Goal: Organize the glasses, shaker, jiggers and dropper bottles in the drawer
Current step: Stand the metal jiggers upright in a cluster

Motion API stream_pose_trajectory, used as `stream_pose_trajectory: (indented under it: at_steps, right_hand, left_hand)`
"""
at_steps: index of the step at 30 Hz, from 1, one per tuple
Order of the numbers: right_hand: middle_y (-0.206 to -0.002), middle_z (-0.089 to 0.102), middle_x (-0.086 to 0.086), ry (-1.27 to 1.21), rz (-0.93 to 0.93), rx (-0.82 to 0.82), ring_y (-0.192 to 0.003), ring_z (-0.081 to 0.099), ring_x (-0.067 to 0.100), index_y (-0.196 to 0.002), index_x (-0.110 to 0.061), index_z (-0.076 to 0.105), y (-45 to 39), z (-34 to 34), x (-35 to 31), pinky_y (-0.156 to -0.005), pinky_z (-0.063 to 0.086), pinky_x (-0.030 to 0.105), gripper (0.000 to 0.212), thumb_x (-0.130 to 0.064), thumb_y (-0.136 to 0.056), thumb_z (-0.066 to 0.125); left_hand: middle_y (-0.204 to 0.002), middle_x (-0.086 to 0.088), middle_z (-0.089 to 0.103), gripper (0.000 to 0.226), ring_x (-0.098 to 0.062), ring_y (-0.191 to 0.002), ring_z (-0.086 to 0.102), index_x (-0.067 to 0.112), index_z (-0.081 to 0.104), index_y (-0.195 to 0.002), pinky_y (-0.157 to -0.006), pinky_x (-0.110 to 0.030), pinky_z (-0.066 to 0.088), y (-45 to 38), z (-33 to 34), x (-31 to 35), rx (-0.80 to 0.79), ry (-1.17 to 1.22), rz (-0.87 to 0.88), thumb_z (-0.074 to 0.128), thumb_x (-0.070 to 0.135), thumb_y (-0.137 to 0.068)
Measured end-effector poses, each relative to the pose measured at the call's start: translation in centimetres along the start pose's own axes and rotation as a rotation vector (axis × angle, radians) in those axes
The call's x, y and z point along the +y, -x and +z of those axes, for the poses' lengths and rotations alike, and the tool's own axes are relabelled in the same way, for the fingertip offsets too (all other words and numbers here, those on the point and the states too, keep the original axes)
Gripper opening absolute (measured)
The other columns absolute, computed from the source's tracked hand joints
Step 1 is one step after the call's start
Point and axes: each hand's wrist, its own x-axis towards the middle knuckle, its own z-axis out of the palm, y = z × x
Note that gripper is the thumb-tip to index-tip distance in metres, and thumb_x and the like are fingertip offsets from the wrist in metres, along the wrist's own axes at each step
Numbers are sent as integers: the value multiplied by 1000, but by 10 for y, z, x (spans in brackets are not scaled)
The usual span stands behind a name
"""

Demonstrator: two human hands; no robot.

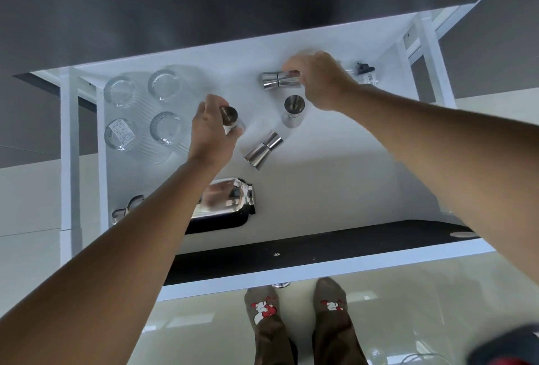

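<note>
In the open white drawer (335,177), 4 glasses (145,115) stand at the left; beside them the left hand (211,128) grips an upright jigger (230,120), which could slip and knock them. The right hand (316,78) pinches a lying jigger (280,81), 2 more loose between; the shaker (224,204) is partly hidden under the forearm, the dropper bottles (364,72) behind the hand.

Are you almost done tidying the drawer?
About halfway. Four glasses already stand grouped at the left. The left hand holds one jigger and the right hand grips another. Two jiggers, the shaker on its side and a dropper bottle remain.
</note>
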Motion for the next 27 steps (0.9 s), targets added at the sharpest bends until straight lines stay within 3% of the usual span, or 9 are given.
stream_pose_trajectory:
  at_steps: [3, 6, 9, 13, 17, 22, 27]
  right_hand:
    - [-101, 68, 16, 120, -77, -108, -94, 60, 35, -104, -9, 67, -5, 1, 5, -85, 51, 48, 18, -4, -88, 58]
    - [-94, 67, 18, 101, -42, -50, -87, 60, 36, -94, -6, 66, 0, 3, 9, -79, 53, 48, 11, -14, -87, 63]
    - [-97, 63, 23, 109, -47, -1, -90, 58, 38, -93, 1, 63, 3, 6, 7, -78, 52, 48, 11, -6, -85, 60]
    - [-113, 53, 26, 181, -33, -92, -105, 50, 39, -102, 4, 60, 4, 11, 4, -88, 48, 46, 19, 4, -85, 53]
    - [-118, 47, 23, 185, 64, -116, -107, 46, 38, -104, 1, 58, 11, 11, 8, -90, 47, 48, 18, -6, -90, 51]
    - [-119, 50, 21, 220, 90, -141, -111, 44, 37, -112, -3, 56, 19, 6, 12, -91, 43, 46, 28, -24, -93, 56]
    - [-119, 54, 19, 208, 153, -85, -112, 44, 38, -115, -3, 54, 23, 14, 11, -92, 41, 44, 30, -23, -93, 58]
  left_hand:
    - [-122, -17, 45, 61, -18, -93, 46, 3, 42, -120, -77, -18, 39, 14, -2, 5, 79, 24, -8, 78, 11, -71]
    - [-112, -14, 49, 50, -26, -97, 50, 6, 47, -110, -82, -31, 48, 34, -5, 15, 263, -154, 186, 75, 22, -72]
    - [-97, -11, 58, 28, -31, -89, 57, 8, 58, -99, -67, -40, 53, 49, 2, 25, 135, -267, 396, 71, 18, -76]
    - [-119, -8, 55, 34, -30, -109, 56, 13, 54, -120, -72, -41, 50, 46, 20, 38, -174, -445, 264, 61, 25, -89]
    - [-122, -13, 54, 30, -34, -109, 58, 6, 49, -120, -75, -41, 51, 25, 32, 54, -182, -606, 176, 58, 8, -91]
    - [-135, -20, 33, 46, -41, -98, 65, 3, 41, -126, -77, -43, 54, 15, 36, 60, -209, -513, 14, 59, -8, -84]
    - [-136, -22, 32, 54, -43, -103, 63, 4, 34, -132, -80, -46, 53, 19, 39, 53, -194, -461, -8, 55, -10, -85]
